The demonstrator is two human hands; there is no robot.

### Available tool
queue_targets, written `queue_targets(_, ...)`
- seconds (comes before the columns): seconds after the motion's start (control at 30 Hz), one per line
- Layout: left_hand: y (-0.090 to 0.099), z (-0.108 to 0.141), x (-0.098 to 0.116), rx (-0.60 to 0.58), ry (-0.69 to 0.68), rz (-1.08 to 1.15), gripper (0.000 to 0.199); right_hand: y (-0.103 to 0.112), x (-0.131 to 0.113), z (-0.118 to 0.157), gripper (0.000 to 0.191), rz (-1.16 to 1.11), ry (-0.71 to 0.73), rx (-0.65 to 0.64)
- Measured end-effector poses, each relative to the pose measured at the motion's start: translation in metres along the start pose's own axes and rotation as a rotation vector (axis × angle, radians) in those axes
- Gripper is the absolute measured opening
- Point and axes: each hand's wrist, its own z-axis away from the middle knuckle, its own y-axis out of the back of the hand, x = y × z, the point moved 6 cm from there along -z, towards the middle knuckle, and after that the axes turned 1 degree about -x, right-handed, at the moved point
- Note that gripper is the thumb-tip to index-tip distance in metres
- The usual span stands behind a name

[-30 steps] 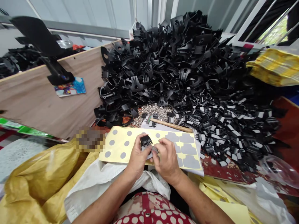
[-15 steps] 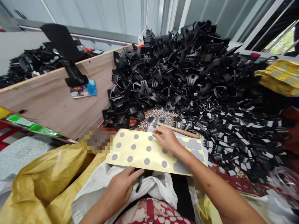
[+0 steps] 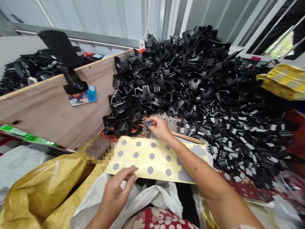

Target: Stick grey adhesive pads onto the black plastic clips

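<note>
A yellow sheet point(image 3: 143, 160) with grey round stickers lies in front of me, with larger grey shapes at its right end. Just past its far edge, my right hand point(image 3: 158, 127) pinches a small black clip part point(image 3: 148, 124) between thumb and fingers. My left hand point(image 3: 120, 184) is over the sheet's near left edge, its thumb and fingers apart and nothing between them. Silver metal bits point(image 3: 170, 120) are heaped behind my right hand. A wooden-handled tool point(image 3: 188, 138) lies beyond the sheet, partly behind my right forearm.
Large black plastic parts point(image 3: 166, 73) form a high pile at the back. Small black clip parts with white pads point(image 3: 245, 143) spread across the right. A wooden board point(image 3: 95, 73) stands at the left, near yellow sacks point(image 3: 43, 190). Yellow packets point(image 3: 283, 81) are at the far right.
My right hand has moved from the sheet to beyond its far edge and now holds a small black part. My left hand has let go of a black strip and opened over the sheet.
</note>
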Motion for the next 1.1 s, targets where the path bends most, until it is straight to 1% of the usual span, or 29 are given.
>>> queue_targets(0.03,-0.002,-0.01,0.001,0.04,0.03,0.006,0.021,0.006,0.001,0.019,0.026,-0.135,-0.025,-0.006)
queue_targets(0.07,-0.006,-0.02,0.004,0.073,0.044,0.019,0.029,0.008,0.001,0.04,0.025,-0.317,-0.062,-0.029)
queue_targets(0.1,-0.011,-0.03,0.008,0.102,0.037,0.04,0.039,0.008,0.001,0.062,0.027,-0.534,-0.108,-0.066)
queue_targets(0.17,-0.024,-0.047,0.019,0.135,-0.025,0.101,0.06,0.001,-0.002,0.107,0.036,-0.935,-0.222,-0.145)
queue_targets(0.2,-0.031,-0.052,0.025,0.12,-0.071,0.149,0.064,-0.001,-0.003,0.127,0.04,-1.068,-0.28,-0.153)
queue_targets(0.23,-0.039,-0.055,0.031,0.079,-0.11,0.208,0.062,-0.002,-0.003,0.144,0.043,-1.155,-0.329,-0.144)
queue_targets(0.27,-0.047,-0.056,0.035,0.02,-0.124,0.28,0.055,0.0,-0.001,0.16,0.043,-1.198,-0.359,-0.127)
queue_targets(0.3,-0.054,-0.055,0.037,-0.052,-0.099,0.357,0.047,0.004,0.003,0.172,0.041,-1.186,-0.362,-0.109)
queue_targets(0.33,-0.059,-0.053,0.036,-0.115,-0.029,0.433,0.04,0.013,0.007,0.183,0.036,-1.107,-0.333,-0.093)
queue_targets(0.37,-0.063,-0.05,0.032,-0.15,0.079,0.501,0.037,0.024,0.013,0.192,0.03,-0.955,-0.271,-0.08)
queue_targets(0.43,-0.066,-0.043,0.02,-0.144,0.353,0.615,0.048,0.052,0.024,0.206,0.015,-0.486,-0.087,-0.054)
queue_targets(0.47,-0.066,-0.04,0.015,-0.119,0.477,0.669,0.055,0.063,0.03,0.212,0.014,-0.221,0.003,-0.047)
queue_targets(0.5,-0.065,-0.039,0.011,-0.091,0.573,0.725,0.062,0.071,0.037,0.216,0.019,0.021,0.07,-0.051)
queue_targets(0.53,-0.064,-0.039,0.009,-0.066,0.64,0.778,0.066,0.073,0.044,0.218,0.027,0.218,0.11,-0.072)
queue_targets(0.57,-0.063,-0.04,0.009,-0.055,0.682,0.817,0.069,0.071,0.051,0.217,0.036,0.358,0.124,-0.106)
queue_targets(0.6,-0.063,-0.043,0.011,-0.051,0.701,0.838,0.07,0.065,0.056,0.214,0.044,0.447,0.12,-0.142)
queue_targets(0.67,-0.063,-0.052,0.017,-0.061,0.69,0.831,0.071,0.042,0.058,0.2,0.056,0.515,0.105,-0.197)
queue_targets(0.7,-0.064,-0.057,0.022,-0.071,0.674,0.816,0.071,0.028,0.054,0.191,0.057,0.516,0.104,-0.202)
queue_targets(0.77,-0.064,-0.066,0.031,-0.065,0.617,0.781,0.069,0.003,0.043,0.17,0.058,0.474,0.119,-0.171)
queue_targets(0.8,-0.062,-0.071,0.035,-0.049,0.578,0.755,0.066,-0.005,0.037,0.161,0.058,0.432,0.13,-0.139)
queue_targets(0.83,-0.059,-0.075,0.039,-0.039,0.535,0.714,0.062,-0.008,0.033,0.155,0.057,0.372,0.145,-0.095)
queue_targets(0.87,-0.056,-0.079,0.041,-0.037,0.487,0.648,0.057,-0.005,0.03,0.151,0.054,0.299,0.164,-0.038)
queue_targets(0.9,-0.05,-0.082,0.042,-0.04,0.434,0.554,0.053,0.004,0.028,0.152,0.048,0.221,0.184,0.029)
queue_targets(0.97,-0.036,-0.086,0.041,-0.043,0.323,0.291,0.047,0.035,0.033,0.163,0.033,0.091,0.204,0.193)
queue_targets(1.03,-0.021,-0.089,0.041,-0.036,0.19,-0.017,0.046,0.069,0.041,0.184,0.024,0.043,0.174,0.323)
queue_targets(1.07,-0.016,-0.089,0.042,-0.05,0.129,-0.171,0.047,0.081,0.045,0.195,0.023,0.042,0.148,0.338)
queue_targets(1.1,-0.014,-0.089,0.043,-0.086,0.082,-0.317,0.049,0.088,0.047,0.204,0.022,0.044,0.128,0.325)
